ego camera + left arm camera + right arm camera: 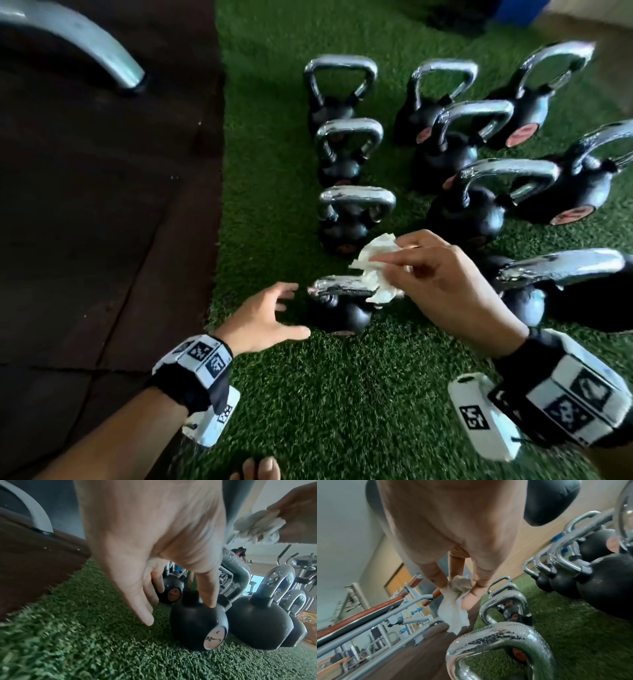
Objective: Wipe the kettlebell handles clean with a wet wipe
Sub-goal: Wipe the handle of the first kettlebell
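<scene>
The nearest small black kettlebell (342, 317) stands on green turf, its chrome handle (339, 287) speckled with droplets. My right hand (394, 257) pinches a crumpled white wet wipe (375, 274) between thumb and fingers. The wipe hangs over the handle's right end, at or just above it. My left hand (291, 308) is spread open at the kettlebell's left side. In the left wrist view one fingertip (210, 601) touches the kettlebell's black body (193, 626), and the wipe (257, 527) shows at the upper right. The right wrist view shows the wipe (453, 615) dangling beside the wet handle (496, 639).
Several more chrome-handled kettlebells (346, 150) stand in rows behind and to the right, a large one (561, 270) close by my right hand. Dark rubber flooring (102, 222) borders the turf on the left, with a grey machine leg (85, 37) on it. Toes (260, 469) show at the bottom edge.
</scene>
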The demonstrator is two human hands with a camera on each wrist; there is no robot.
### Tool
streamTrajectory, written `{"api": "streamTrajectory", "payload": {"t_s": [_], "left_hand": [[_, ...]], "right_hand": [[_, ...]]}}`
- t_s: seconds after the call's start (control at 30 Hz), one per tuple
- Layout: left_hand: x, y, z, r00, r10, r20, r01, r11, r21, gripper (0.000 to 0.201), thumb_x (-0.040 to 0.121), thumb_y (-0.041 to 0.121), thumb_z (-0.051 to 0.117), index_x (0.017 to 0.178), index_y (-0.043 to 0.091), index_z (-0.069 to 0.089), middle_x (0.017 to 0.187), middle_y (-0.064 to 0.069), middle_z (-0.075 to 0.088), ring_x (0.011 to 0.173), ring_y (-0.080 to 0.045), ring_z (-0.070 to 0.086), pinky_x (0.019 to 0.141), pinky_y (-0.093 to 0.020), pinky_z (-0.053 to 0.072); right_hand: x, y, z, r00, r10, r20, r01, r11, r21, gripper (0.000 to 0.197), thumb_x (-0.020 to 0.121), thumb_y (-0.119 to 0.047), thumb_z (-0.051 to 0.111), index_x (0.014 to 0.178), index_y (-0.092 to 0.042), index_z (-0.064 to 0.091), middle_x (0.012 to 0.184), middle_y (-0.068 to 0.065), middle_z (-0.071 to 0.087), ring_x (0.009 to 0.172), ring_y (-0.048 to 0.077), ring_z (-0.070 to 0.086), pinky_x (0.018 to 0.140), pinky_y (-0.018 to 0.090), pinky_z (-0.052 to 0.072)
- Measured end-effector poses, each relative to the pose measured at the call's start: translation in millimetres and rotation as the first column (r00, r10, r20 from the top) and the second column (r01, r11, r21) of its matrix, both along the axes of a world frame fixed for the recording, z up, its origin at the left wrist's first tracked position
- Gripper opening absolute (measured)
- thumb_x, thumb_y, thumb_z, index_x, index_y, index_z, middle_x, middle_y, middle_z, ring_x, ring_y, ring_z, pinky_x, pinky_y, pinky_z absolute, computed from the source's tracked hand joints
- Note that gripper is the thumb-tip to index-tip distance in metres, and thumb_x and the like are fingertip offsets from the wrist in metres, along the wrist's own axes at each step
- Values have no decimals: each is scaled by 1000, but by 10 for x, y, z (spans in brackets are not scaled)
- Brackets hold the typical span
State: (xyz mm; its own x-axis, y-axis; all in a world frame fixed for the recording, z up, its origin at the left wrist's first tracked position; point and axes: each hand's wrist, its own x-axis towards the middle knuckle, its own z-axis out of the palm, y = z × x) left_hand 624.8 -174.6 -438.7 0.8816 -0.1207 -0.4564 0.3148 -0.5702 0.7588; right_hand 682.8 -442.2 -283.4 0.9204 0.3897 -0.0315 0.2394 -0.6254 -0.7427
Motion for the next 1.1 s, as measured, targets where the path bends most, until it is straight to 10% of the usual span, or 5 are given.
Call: {"api": "streamTrajectory", "payload": {"t_s": [0.23,0.43,0.7,0.97,1.1], "left_hand": [[97,-446,-256,978,106,178,-98,994,-50,76,64,54,93,127,46,51,113,33,61,98,20,58,77,4,40],[160,-751,-345,947,191,257,-196,981,-7,62,62,65,88,111,31,71,100,20,71,90,7,65,83,-1,46],[159,-758,-286,954,244,174,-249,969,7,52,51,78,66,78,33,66,72,19,69,60,12,63,63,-22,55],[176,-761,-223,968,179,173,-192,980,59,74,65,70,83,122,26,68,114,10,74,104,-9,70,94,-29,58],[181,-765,-199,975,165,147,-176,982,66,70,68,69,81,120,23,69,113,6,75,101,-12,72,90,-33,60]], "right_hand": [[-77,-4,-154,968,99,232,-82,993,-80,35,85,-24,77,117,-34,68,92,-17,70,80,-1,65,70,15,51],[-170,125,-291,956,73,286,-44,993,-109,31,86,-12,77,116,-19,75,102,-7,66,75,-8,56,71,3,43],[-375,453,-338,961,163,223,-76,932,-354,17,93,-8,60,108,-11,68,112,4,51,98,22,52,84,33,50],[-363,202,-476,964,17,264,75,940,-333,19,87,-13,73,102,-23,69,94,-12,44,81,11,44,63,10,29],[-407,297,-501,956,66,287,38,939,-341,40,78,1,75,111,-20,69,98,-8,49,84,12,44,69,18,43]]}}
